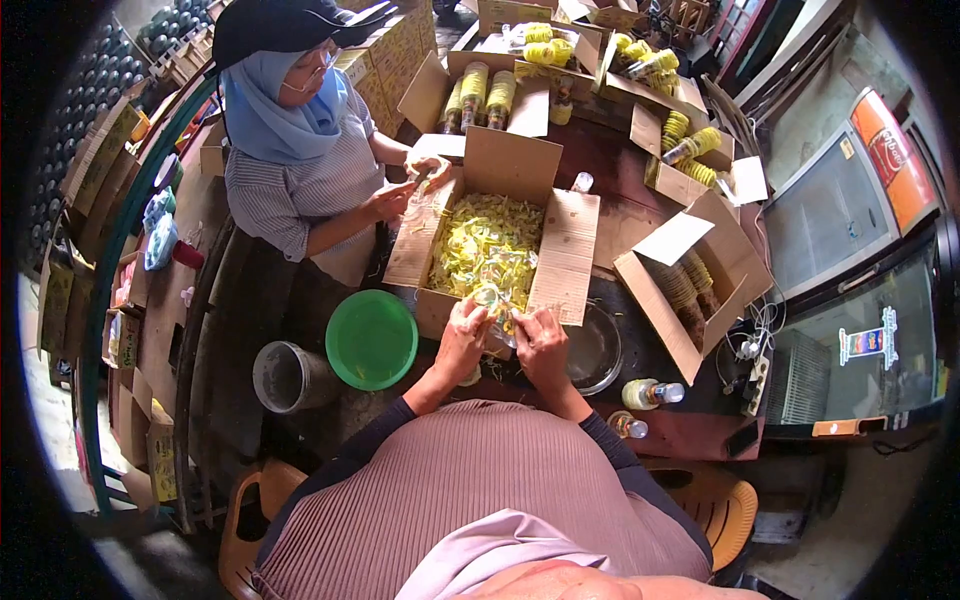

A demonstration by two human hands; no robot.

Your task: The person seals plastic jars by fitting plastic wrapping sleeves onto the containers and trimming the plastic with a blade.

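Note:
My left hand (463,338) and my right hand (541,345) are close together over the near edge of an open cardboard box (512,167). Fingers of both hands are closed on a small clear plastic piece with yellow-green print (490,297); its exact kind is too small to tell. Inside the box lies a heap of loose yellow printed plastic strips (485,240). To the left of my left hand is a green round basin (372,340). A dark round metal bowl (606,350) sits just right of my right hand.
At the left a co-worker (300,150) holds something small in both hands beside the box. A grey bucket (285,377) stands near the green basin. Bottles (645,393) lie at the front right. Open cartons (690,290) with yellow stacks line the right and back.

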